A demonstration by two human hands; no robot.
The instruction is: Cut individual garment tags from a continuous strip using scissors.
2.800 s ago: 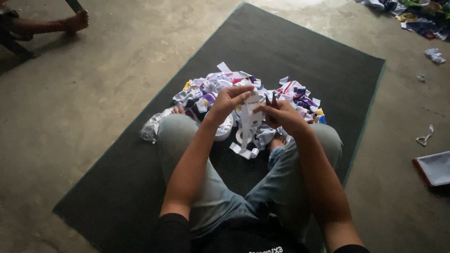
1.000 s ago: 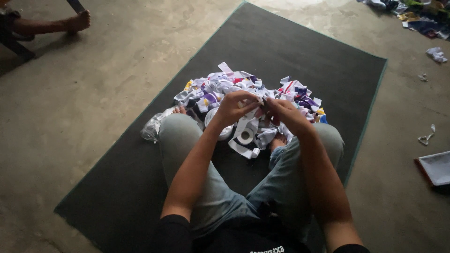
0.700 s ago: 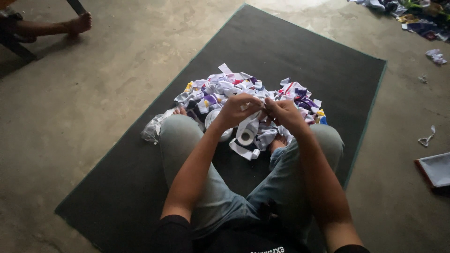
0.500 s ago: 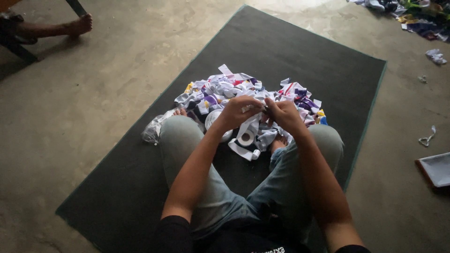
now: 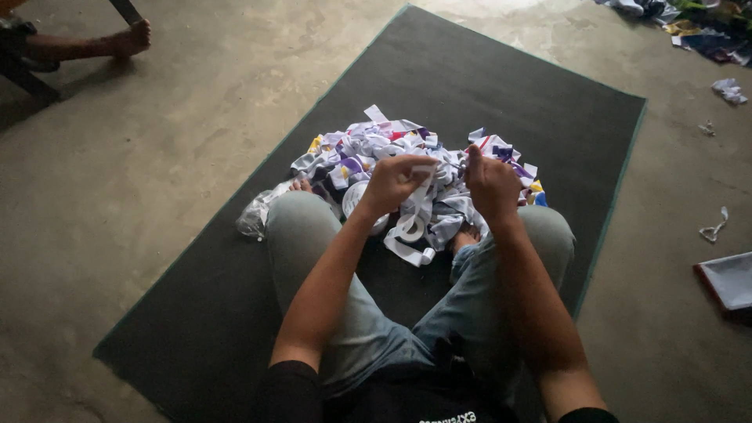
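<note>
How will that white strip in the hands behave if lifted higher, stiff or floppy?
Probably floppy: the white strip droops and loops below the left hand. Likely light, since a pinch between that and the right hand holds it. Its tail may snag on the scrap pile.

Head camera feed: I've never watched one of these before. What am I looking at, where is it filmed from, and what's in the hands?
There is no machine here: a person sits cross-legged on a dark mat laid on a concrete floor. The single picture comes from a camera worn on that person's head, looking down over the arms and knees. In front of the knees lies a pile of fabric scraps, mostly white with purple, red and yellow bits. The left hand grips a white strip that hangs down in loops; the right hand is closed just beside it, and what it pinches is too small to tell. Someone else's foot shows at top left, and more scraps lie at top right.
</note>
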